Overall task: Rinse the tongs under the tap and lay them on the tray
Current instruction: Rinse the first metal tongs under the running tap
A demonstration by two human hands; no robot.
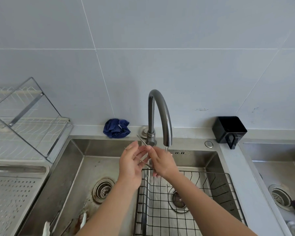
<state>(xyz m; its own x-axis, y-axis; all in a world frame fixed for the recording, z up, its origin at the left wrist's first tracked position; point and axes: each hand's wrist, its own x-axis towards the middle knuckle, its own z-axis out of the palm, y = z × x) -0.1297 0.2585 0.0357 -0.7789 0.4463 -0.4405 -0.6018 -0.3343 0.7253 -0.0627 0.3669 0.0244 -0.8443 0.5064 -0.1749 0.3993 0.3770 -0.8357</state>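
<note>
**Tongs held under the running tap**

The right hand (162, 163) is pinching the thin metal tongs (140, 160) near the middle of the frame, its fingers curled around them. The left hand (130, 167) is lying against the tongs with its fingers nearly straight, supporting rather than gripping. The tongs are running between the two hands, with their slim ends poking out above the left fingers toward the back rim of the sink (78, 167).

The tap (160, 106) is arching over the hands just above centre, and its water (166, 149) is falling onto the back of the right hand. Below the hands, a black wire basket (220, 189) is sitting in the right part of the sink, and a round drain (103, 189) is showing to the left of it.

The perforated metal tray (12, 198) is lying at the lower left of the frame, well apart from the tongs. A dish rack (24, 123) is standing above it at the left edge. A crumpled blue cloth (116, 128) is resting on the counter just left of the tap's base, and a black holder (228, 129) is standing at the right.
</note>
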